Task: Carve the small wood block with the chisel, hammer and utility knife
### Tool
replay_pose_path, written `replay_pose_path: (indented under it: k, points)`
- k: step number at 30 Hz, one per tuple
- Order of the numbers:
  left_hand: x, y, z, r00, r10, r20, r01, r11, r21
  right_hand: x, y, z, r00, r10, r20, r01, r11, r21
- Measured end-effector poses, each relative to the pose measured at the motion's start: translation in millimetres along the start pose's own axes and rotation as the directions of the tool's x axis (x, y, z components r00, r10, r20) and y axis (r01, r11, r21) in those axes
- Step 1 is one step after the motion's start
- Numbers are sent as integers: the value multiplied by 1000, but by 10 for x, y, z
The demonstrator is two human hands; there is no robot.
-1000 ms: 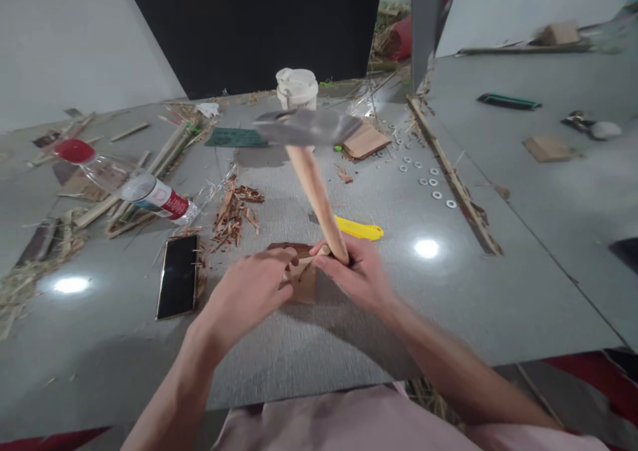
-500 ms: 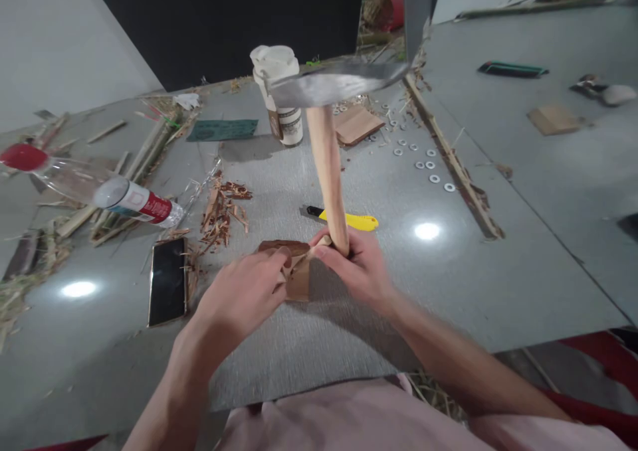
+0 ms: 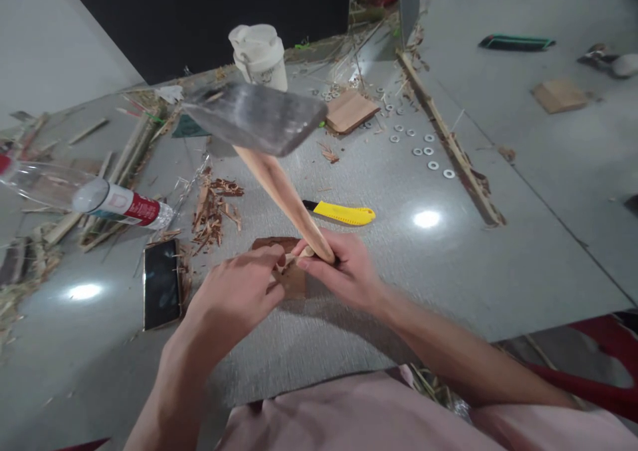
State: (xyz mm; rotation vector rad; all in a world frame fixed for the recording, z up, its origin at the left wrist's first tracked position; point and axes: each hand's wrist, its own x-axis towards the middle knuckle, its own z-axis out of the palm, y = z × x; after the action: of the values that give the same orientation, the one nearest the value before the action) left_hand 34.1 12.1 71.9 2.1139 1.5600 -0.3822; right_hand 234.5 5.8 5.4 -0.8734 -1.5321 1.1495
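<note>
Hammer up, both hands busy

Right hand (image 3: 349, 270) is wrapped round the bottom of the hammer (image 3: 277, 185), head up over the table, and thumbing a small stick (image 3: 308, 252) too. Left hand (image 3: 239, 290) pinches that stick's other end, above a wood block (image 3: 295, 283). Yellow knife (image 3: 346, 213) lies just past them.

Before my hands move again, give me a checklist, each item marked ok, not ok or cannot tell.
1. Right hand around the hammer handle: ok, near its lower end.
2. Left fingers gripping the pale stick: cannot tell, the hand hides the hold.
3. Knife clear of both hands: ok, it lies beyond them.
4. Knife blade drawn in: cannot tell, that end is too small to read.
5. Table swept of shavings: not ok, a pile lies beyond the left hand.
6. Bottle upright: not ok, it is on its side.
</note>
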Motion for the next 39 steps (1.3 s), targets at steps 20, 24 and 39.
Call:
replay_pose_path:
  k: [20,24,39]
  points:
    - [-31,-46,52,999,48,-17,-49,999,-2,-40,-14,9,999,22,34,-21,1000,-22]
    - [-29,-73,90,996,80,-37,-81,996,-26,-41,-20,26,998,25,56,-23,999,-38]
    - [-118,51,56,990,66,-127,-63,998,27,-33,-135,33,995,54,89,-33,975,-222]
